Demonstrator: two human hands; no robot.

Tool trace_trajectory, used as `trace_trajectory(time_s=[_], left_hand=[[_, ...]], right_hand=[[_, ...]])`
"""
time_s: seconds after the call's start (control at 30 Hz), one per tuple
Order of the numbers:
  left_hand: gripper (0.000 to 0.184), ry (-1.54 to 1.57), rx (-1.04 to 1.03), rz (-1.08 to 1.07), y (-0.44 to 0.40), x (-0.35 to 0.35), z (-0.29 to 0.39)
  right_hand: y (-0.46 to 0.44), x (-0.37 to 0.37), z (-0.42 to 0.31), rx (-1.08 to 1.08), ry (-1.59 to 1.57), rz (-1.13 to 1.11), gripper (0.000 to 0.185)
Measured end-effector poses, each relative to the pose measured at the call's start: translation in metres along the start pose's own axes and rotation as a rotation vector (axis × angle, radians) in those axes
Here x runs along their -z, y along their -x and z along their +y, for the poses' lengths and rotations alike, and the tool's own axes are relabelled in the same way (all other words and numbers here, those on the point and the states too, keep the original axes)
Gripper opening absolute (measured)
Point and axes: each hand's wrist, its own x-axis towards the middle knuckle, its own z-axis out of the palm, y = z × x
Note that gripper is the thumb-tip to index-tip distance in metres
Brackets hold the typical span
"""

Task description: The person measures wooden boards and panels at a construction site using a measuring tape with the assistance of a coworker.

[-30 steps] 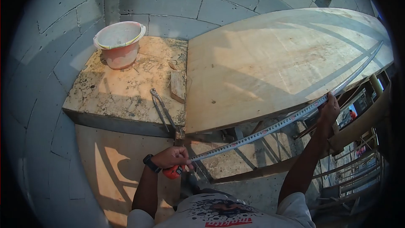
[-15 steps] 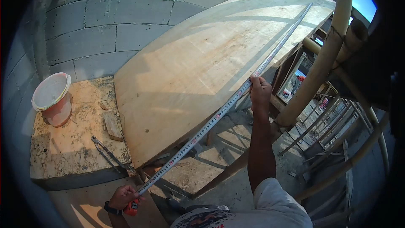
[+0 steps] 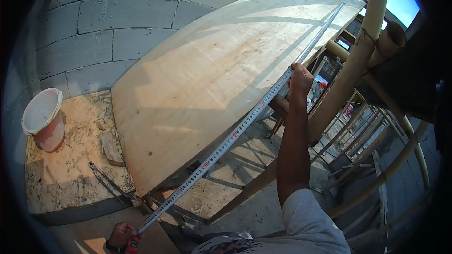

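Observation:
A tape measure point(image 3: 214, 157) is pulled out in a long line from the lower left to the far upper right. My left hand point(image 3: 122, 235) is closed on its red case at the bottom left. Farther along, my right hand point(image 3: 300, 76) pinches the blade's edge between thumb and fingers. Beneath the blade's far stretch slopes a large plywood panel point(image 3: 202, 84), its long right edge near my right hand. The blade's far end rests at the panel's upper right part.
At left, a speckled board point(image 3: 70, 178) bears a pinkish bucket point(image 3: 49, 131), a wood block point(image 3: 112, 149) and long-handled pliers or cutters point(image 3: 107, 179). A block wall point(image 3: 127, 14) rises behind. Thick poles point(image 3: 362, 56) stand at right, with a lower floor beneath.
My right hand has slid farther up along the blade. My left hand and the tape's case have shifted down and left as the view moved slightly.

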Motion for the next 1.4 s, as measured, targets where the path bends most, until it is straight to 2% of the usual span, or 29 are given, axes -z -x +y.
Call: trace_trajectory(time_s=[0.07,0.17,0.33,0.47,0.6,0.7,0.87,0.97,1.13,1.2,1.27,1.4], left_hand=[[0.017,-0.012,-0.042,0.014,-0.007,-0.015,0.012],[0.013,-0.024,-0.134,-0.073,-0.03,-0.057,0.046],[0.016,-0.11,-0.2,-0.227,-0.086,-0.164,0.126],[0.015,-0.148,-0.269,-0.321,-0.118,-0.212,0.144],[0.023,-0.057,-0.188,-0.452,-0.12,-0.188,0.125],[0.021,0.023,-0.069,-0.366,-0.102,-0.134,0.094],[0.015,0.05,-0.045,-0.162,-0.055,-0.056,0.056],[0.011,-0.072,-0.095,-0.051,-0.056,-0.063,0.067],[0.012,-0.095,-0.154,-0.15,-0.103,-0.138,0.152],[0.015,-0.139,-0.239,-0.218,-0.133,-0.156,0.177],[0.016,-0.115,-0.241,-0.28,-0.156,-0.175,0.2],[0.017,-0.072,-0.199,-0.366,-0.175,-0.194,0.202]], right_hand=[[0.001,-0.002,-0.009,-0.018,-0.014,0.003,0.035],[0.009,0.0,-0.01,-0.124,-0.098,-0.067,0.045],[0.06,-0.01,-0.004,-0.133,-0.118,-0.204,0.034],[0.043,-0.01,-0.005,-0.125,-0.199,-0.106,0.019],[-0.029,-0.01,-0.014,-0.068,-0.091,-0.074,0.019],[-0.086,-0.017,-0.023,-0.063,0.075,-0.033,0.019],[-0.152,-0.027,-0.029,-0.112,0.043,0.022,0.027],[-0.153,-0.042,-0.028,-0.077,0.087,-0.013,0.034],[-0.116,-0.057,-0.031,-0.106,0.025,-0.036,0.041],[-0.101,-0.061,-0.027,-0.093,0.083,-0.037,0.035],[-0.097,-0.066,-0.022,-0.065,0.087,-0.027,0.023],[-0.126,-0.066,-0.016,0.044,0.154,0.039,0.021]])
